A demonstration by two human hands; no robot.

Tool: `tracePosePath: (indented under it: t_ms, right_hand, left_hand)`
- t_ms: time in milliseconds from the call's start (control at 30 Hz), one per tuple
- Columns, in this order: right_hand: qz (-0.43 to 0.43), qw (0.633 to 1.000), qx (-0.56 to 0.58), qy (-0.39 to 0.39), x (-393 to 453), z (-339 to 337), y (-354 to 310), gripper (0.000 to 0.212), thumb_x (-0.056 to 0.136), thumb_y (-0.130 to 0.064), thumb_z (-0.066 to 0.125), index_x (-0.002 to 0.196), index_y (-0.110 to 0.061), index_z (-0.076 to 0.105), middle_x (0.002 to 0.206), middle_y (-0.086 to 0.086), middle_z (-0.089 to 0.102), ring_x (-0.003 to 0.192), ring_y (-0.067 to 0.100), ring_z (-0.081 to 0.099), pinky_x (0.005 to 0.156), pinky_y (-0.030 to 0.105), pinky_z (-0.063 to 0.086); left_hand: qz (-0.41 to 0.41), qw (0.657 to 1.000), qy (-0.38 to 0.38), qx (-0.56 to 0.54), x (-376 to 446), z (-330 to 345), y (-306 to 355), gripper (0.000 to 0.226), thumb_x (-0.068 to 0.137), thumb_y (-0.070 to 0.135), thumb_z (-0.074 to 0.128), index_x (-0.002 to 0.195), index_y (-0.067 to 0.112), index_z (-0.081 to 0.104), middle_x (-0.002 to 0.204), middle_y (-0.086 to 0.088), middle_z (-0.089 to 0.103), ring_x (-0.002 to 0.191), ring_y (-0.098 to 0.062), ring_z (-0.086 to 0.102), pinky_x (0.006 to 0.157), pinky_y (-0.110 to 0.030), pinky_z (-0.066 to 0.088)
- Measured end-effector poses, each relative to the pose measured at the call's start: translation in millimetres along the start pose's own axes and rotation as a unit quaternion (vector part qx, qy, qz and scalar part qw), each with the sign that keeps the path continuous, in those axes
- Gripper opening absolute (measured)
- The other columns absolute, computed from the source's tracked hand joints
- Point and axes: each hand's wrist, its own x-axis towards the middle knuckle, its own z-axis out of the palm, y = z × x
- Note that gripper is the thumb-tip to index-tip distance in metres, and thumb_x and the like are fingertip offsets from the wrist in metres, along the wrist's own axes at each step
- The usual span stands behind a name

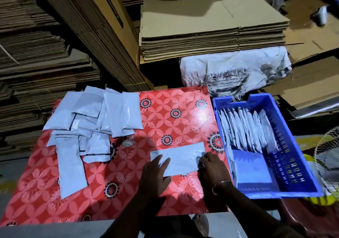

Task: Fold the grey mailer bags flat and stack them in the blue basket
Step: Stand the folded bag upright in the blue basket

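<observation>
One grey mailer bag [180,157] lies flat on the red flowered tablecloth [165,120] near the front edge. My left hand [155,171] presses on its left end with fingers spread straight. My right hand [210,166] sits at its right end, fingers curled at the bag's edge; whether they pinch it is unclear. A loose pile of grey mailer bags [89,118] covers the table's left side. The blue basket [297,164] stands to the right of the table, with several folded bags [245,129] standing in a row in its far half.
Stacks of flat cardboard [211,26] rise behind and to the left of the table. A white printed cloth [234,70] drapes over something behind the basket. A wire fan guard [328,155] sits at the far right.
</observation>
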Motion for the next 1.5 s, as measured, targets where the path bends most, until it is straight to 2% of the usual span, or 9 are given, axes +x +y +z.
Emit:
tracePosePath:
  t_ms: [200,333,433,567,633,767,900,1100,1500]
  right_hand:
    - [-0.002,0.998,0.020,0.058,-10,11,9,0.012,0.084,-0.030,0.063,0.093,-0.024,0.064,0.109,-0.001,0.060,0.094,0.028,0.054,0.068,0.036,0.045]
    - [-0.041,0.989,0.084,0.112,1,-5,-8,0.021,0.094,-0.027,0.056,0.111,-0.017,0.065,0.112,0.002,0.063,0.101,0.024,0.057,0.083,0.036,0.046]
    - [-0.060,0.984,0.110,0.123,19,-4,-23,0.038,0.100,-0.030,0.046,0.130,-0.013,0.061,0.132,0.007,0.062,0.125,0.025,0.054,0.103,0.036,0.041]
    - [-0.052,0.986,0.137,0.082,39,17,-41,0.046,0.105,-0.029,0.038,0.148,-0.018,0.048,0.153,0.003,0.048,0.146,0.020,0.037,0.117,0.028,0.023]
    - [-0.058,0.988,0.131,0.051,47,29,-44,0.049,0.104,-0.028,0.035,0.152,-0.021,0.041,0.160,0.001,0.038,0.151,0.019,0.026,0.120,0.033,0.021]
    - [-0.072,0.997,0.037,-0.007,57,50,-37,0.058,0.103,-0.033,0.032,0.160,-0.023,0.026,0.169,-0.001,0.014,0.157,0.022,0.006,0.124,0.048,0.016]
    - [-0.084,0.996,-0.020,-0.018,56,64,-29,0.062,0.102,-0.042,0.031,0.161,-0.025,0.020,0.170,-0.003,0.007,0.157,0.022,0.001,0.123,0.050,0.007]
    - [-0.060,0.997,-0.036,-0.023,59,72,-29,0.067,0.097,-0.042,0.039,0.161,-0.027,0.023,0.169,-0.004,0.013,0.157,0.021,0.007,0.123,0.049,0.008]
    - [-0.055,0.997,-0.042,-0.042,61,66,-31,0.067,0.100,-0.041,0.038,0.162,-0.026,0.015,0.170,-0.004,0.004,0.157,0.022,-0.003,0.122,0.050,0.007]
  left_hand:
    - [-0.050,0.998,0.030,0.012,-1,3,22,0.063,0.089,0.046,0.066,0.146,0.022,0.054,0.157,-0.003,0.044,0.134,-0.024,0.052,0.106,-0.044,0.047]
    - [-0.029,0.999,0.037,-0.009,21,-3,41,0.055,0.100,0.040,0.046,0.151,0.020,0.047,0.162,-0.002,0.038,0.146,-0.023,0.039,0.117,-0.044,0.038]
    - [-0.077,0.985,0.044,-0.146,40,1,52,0.055,0.104,0.037,0.033,0.155,0.019,0.043,0.164,0.003,0.034,0.151,-0.014,0.032,0.122,-0.038,0.031]
    - [-0.129,0.956,0.034,-0.262,56,13,52,0.055,0.103,0.025,0.037,0.157,0.015,0.037,0.165,0.009,0.026,0.154,-0.006,0.020,0.126,-0.033,0.021]
    - [-0.111,0.968,-0.011,-0.225,59,20,48,0.058,0.101,0.021,0.032,0.159,0.015,0.031,0.167,0.007,0.019,0.156,-0.008,0.014,0.127,-0.039,0.019]
    - [-0.075,0.997,-0.024,0.011,56,27,40,0.061,0.100,0.021,0.032,0.161,0.021,0.028,0.169,0.003,0.019,0.156,-0.017,0.019,0.125,-0.042,0.018]
    - [-0.066,0.997,-0.024,0.040,54,38,38,0.061,0.104,0.032,0.030,0.162,0.018,0.023,0.170,0.002,0.017,0.156,-0.017,0.021,0.121,-0.040,0.018]
    - [-0.067,0.995,-0.026,0.065,50,40,43,0.061,0.108,0.029,0.030,0.164,0.018,0.008,0.172,0.003,0.002,0.159,-0.016,0.003,0.125,-0.044,0.020]
    - [-0.102,0.992,-0.057,0.047,55,36,47,0.062,0.108,0.029,0.033,0.164,0.023,0.007,0.172,0.005,-0.002,0.159,-0.017,-0.001,0.125,-0.047,0.019]
